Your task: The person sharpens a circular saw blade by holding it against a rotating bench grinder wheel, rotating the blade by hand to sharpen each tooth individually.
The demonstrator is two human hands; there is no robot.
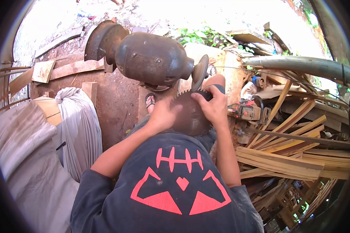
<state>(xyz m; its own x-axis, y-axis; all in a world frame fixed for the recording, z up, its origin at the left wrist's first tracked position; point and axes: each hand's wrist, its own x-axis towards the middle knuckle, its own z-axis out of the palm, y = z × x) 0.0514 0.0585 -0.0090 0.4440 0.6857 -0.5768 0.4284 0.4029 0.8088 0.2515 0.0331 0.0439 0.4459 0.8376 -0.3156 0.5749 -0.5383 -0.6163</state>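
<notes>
Reddish ground (120, 103), sawblade (189, 115) within two-handed grip (215, 106)

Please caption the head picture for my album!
Left hand and right hand hold a toothed blade at a wheel.

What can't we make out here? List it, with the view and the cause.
Head view: left rim of the saw blade, hidden by the left hand.
Head view: some fingertips of the right hand, hidden behind the blade.
Head view: whether the grinding wheel touches the teeth, too small to tell.
Head view: details of the far ground, washed out by glare.
Head view: the pipe past the right side, cut off by the dark border.
</notes>
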